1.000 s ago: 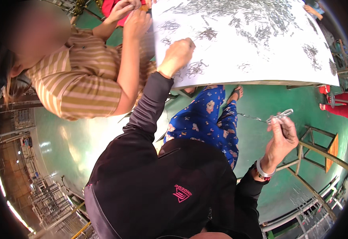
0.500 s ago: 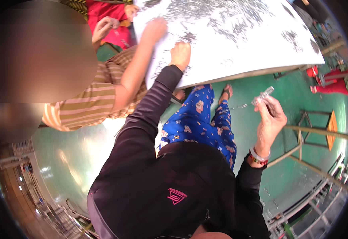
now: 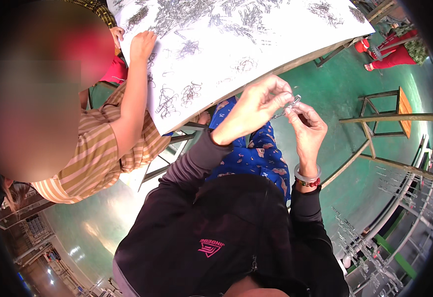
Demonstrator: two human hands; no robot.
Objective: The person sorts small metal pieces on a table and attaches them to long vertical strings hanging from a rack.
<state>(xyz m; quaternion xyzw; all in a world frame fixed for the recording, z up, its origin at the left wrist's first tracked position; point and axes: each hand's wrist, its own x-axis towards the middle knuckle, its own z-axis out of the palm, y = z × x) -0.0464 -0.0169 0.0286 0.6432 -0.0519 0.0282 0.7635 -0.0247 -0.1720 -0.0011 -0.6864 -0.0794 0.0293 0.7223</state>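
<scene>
"Where is the small, narrow, silvery metal piece (image 3: 296,100)?"

"Up in front of the body, between the two bare hands, over the green floor (image 3: 325,96) and just off the near edge of the white-covered table (image 3: 285,52)."

"Which way does its long axis run?"

"On a slant: the free end points up and to the right, away from the body, and the lower end goes in toward the right fingertips. A thin silvery strand (image 3: 278,116) trails down to the left."

"And the fingers?"

"The right hand (image 3: 309,129) pinches the piece between thumb and forefinger, the others curled. The left hand (image 3: 260,105) has its thumb and fingertips drawn together right beside it; whether they grip anything, I cannot tell."

"What lies on the table?"

"Loose clumps of thin, dark, curved strips (image 3: 167,101), nearest its left corner."
</scene>
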